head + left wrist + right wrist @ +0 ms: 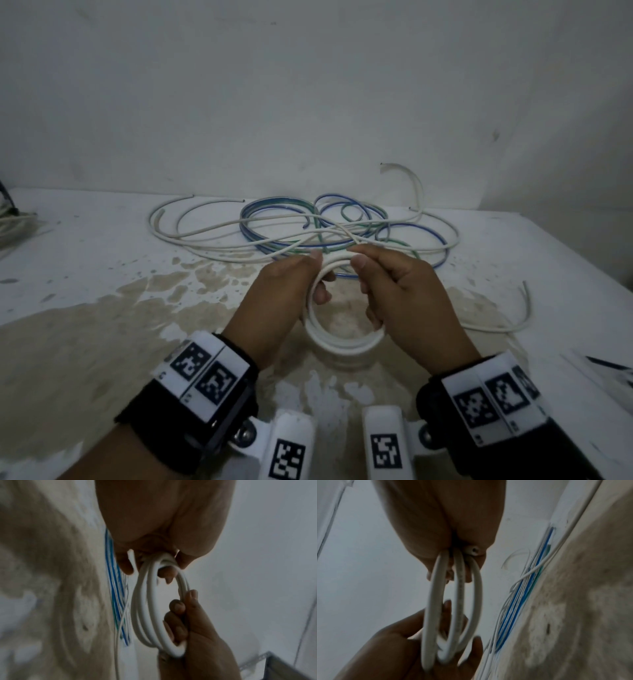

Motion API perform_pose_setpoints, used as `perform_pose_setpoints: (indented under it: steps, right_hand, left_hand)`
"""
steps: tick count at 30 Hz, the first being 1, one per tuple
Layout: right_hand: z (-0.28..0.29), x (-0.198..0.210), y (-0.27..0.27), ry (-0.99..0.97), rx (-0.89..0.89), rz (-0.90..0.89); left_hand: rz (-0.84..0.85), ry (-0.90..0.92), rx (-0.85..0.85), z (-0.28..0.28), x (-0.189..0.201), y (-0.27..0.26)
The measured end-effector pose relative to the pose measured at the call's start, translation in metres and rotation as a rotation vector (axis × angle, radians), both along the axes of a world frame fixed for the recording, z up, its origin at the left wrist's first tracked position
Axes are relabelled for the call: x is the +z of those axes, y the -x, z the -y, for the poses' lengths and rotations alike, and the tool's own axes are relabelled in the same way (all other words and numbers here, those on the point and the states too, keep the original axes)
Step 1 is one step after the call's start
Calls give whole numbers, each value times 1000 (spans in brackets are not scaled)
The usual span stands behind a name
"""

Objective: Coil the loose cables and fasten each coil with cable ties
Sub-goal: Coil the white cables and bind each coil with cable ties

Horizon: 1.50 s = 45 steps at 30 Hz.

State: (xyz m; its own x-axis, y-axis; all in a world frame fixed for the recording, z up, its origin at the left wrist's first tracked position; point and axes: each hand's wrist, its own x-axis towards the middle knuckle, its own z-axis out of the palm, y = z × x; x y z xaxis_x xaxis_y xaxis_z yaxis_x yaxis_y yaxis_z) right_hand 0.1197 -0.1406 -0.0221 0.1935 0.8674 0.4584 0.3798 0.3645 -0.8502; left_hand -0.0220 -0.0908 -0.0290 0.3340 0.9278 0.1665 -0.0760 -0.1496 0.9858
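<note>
A small coil of thick white cable point(342, 337) hangs between both hands above the stained tabletop. My left hand point(291, 291) grips the coil's left side, fingers curled through the loops point(163, 566). My right hand point(387, 287) grips the right side, and the cut cable end point(473, 550) sticks out by its fingers. In both wrist views the coil point(150, 608) point(453, 608) shows about three turns. Behind the hands lie tangled loose cables: thin white ones point(212, 226) and blue and green ones point(342, 219).
The white table point(102, 274) has brown worn patches. A wall stands close behind the cable tangle. Another white cable end point(513, 322) trails at the right. Dark thin items point(606, 363) lie at the right edge; more cable sits at the far left edge point(13, 219).
</note>
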Motion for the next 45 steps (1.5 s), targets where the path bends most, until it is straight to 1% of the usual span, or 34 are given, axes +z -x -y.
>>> perform_pose_setpoints:
  steps: [1, 3, 4, 5, 7, 10, 11, 13, 15, 17, 19, 20, 21, 22, 24, 25, 27, 28, 30, 33, 36, 39, 41, 43, 45]
  right_hand:
    - [0, 0, -2, -3, 2, 84]
    - [1, 1, -2, -14, 16, 222]
    - [1, 1, -2, -19, 15, 255]
    - [1, 1, -2, -17, 7, 250]
    - [0, 0, -1, -14, -24, 173]
    - [0, 0, 0, -27, -65, 131]
    - [0, 0, 0, -11, -61, 134]
    - [1, 3, 3, 54, -29, 113]
    - [2, 6, 6, 112, -10, 5]
    - [1, 10, 6, 132, -23, -130]
    - [1, 13, 0, 122, -38, -152]
    - [1, 14, -5, 115, -44, -139]
    - [3, 15, -11, 108, -49, -118]
    - [5, 17, -16, 98, -59, -81]
    - [11, 19, -25, 72, -98, 52]
    - [15, 20, -29, 57, -118, 115]
    - [22, 23, -35, 32, -143, 175]
    - [26, 24, -38, 14, -164, 188]
    - [33, 27, -47, -26, -247, 186]
    - [41, 26, -60, -44, -380, 215]
    - [53, 23, -73, -46, -479, 324]
    - [61, 22, -80, -11, -492, 409]
    - [63, 22, -80, 24, -485, 441]
    - [65, 23, -81, 112, -455, 411]
    - [69, 25, -82, 241, -404, 340]
  left_hand:
    - [-71, -59, 35, -1, 0, 2]
    - [-97, -102, 18, 0, 1, 2]
    - [-88, -100, -23, 3, 2, 0]
    - [-87, -101, -48, 6, 2, -2]
    - [-46, -85, -48, 10, 1, -7]
    - [163, 90, -44, 10, 3, -9]
    - [221, 147, -43, 10, 4, -10]
    - [280, 208, -28, 8, 5, -10]
    - [336, 263, -27, 8, 5, -12]
    - [450, 366, -84, 8, 7, -15]
    - [523, 445, -174, 8, 11, -17]
    - [515, 447, -215, 8, 12, -18]
    - [469, 421, -236, 8, 12, -19]
    - [388, 372, -234, 6, 13, -20]
    - [187, 249, -194, 4, 17, -25]
    - [117, 197, -174, 3, 19, -28]
    - [59, 121, -176, 5, 25, -41]
    - [59, 87, -182, 9, 27, -49]
    - [120, 63, -193, 19, 28, -68]
    - [224, 177, -217, 30, 26, -91]
    - [219, 269, -279, 35, 21, -105]
    - [171, 285, -320, 39, 17, -111]
    - [151, 287, -293, 42, 14, -114]
    - [155, 278, -254, 46, 9, -116]
    - [163, 257, -236, 49, 3, -117]
